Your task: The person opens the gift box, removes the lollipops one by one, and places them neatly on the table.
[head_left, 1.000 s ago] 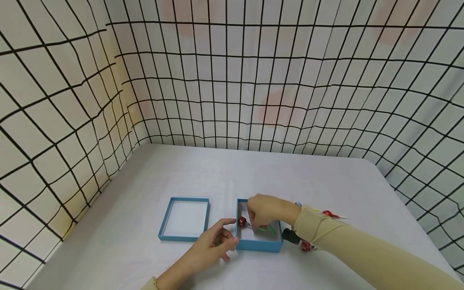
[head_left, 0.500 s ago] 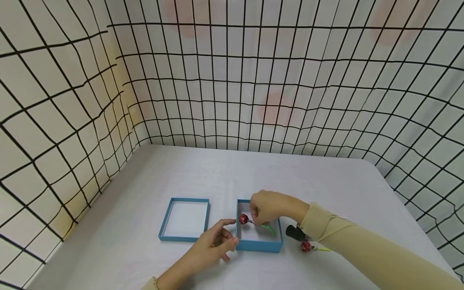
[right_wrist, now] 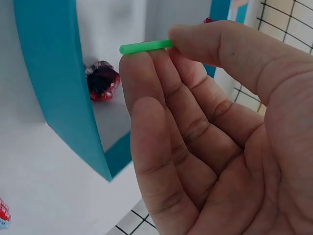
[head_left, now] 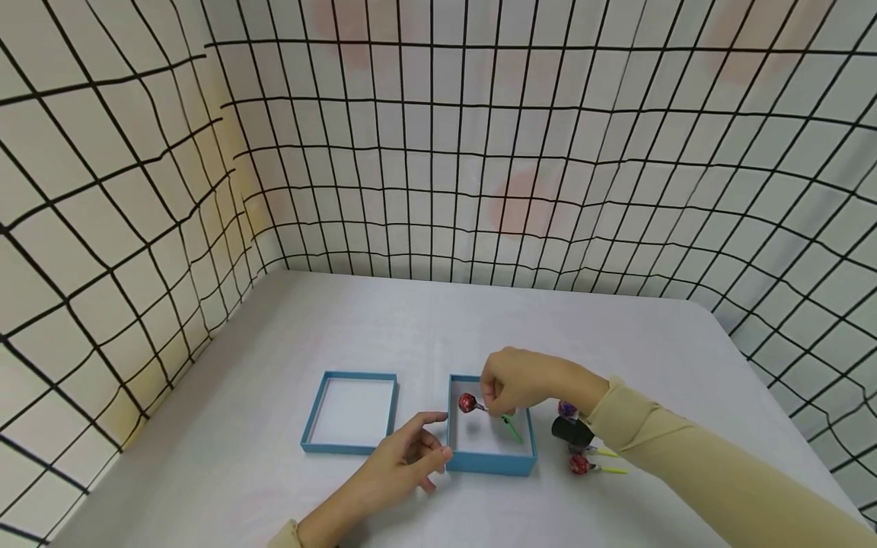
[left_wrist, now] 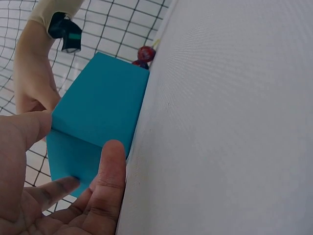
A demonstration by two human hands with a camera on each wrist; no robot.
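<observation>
My right hand [head_left: 517,379] is over the blue-rimmed box [head_left: 489,463], pinching a red-wrapped lollipop [head_left: 467,403] by its stick. The right wrist view shows the green stick [right_wrist: 146,46] between thumb and fingertips, its end sticking out. Inside the box lies another dark red wrapped lollipop [right_wrist: 102,81]; a green stick [head_left: 512,431] shows on the box floor in the head view. My left hand [head_left: 404,457] rests against the box's left side, fingers spread. In the left wrist view its thumb [left_wrist: 113,156] and fingers touch the blue outer walls [left_wrist: 100,103].
A shallow blue-rimmed lid or tray [head_left: 349,450] lies left of the box. Right of the box are several lollipops, one red [head_left: 579,464] and one bluish-purple [head_left: 567,411], some with yellow sticks. A black device [head_left: 572,431] hangs at the right wrist. Black netting [head_left: 432,152] surrounds the table.
My right hand has risen and shifted right with the pinched lollipop, whose red head has moved up and right over the box. More lollipops show beside the sleeve. The left hand has stayed put.
</observation>
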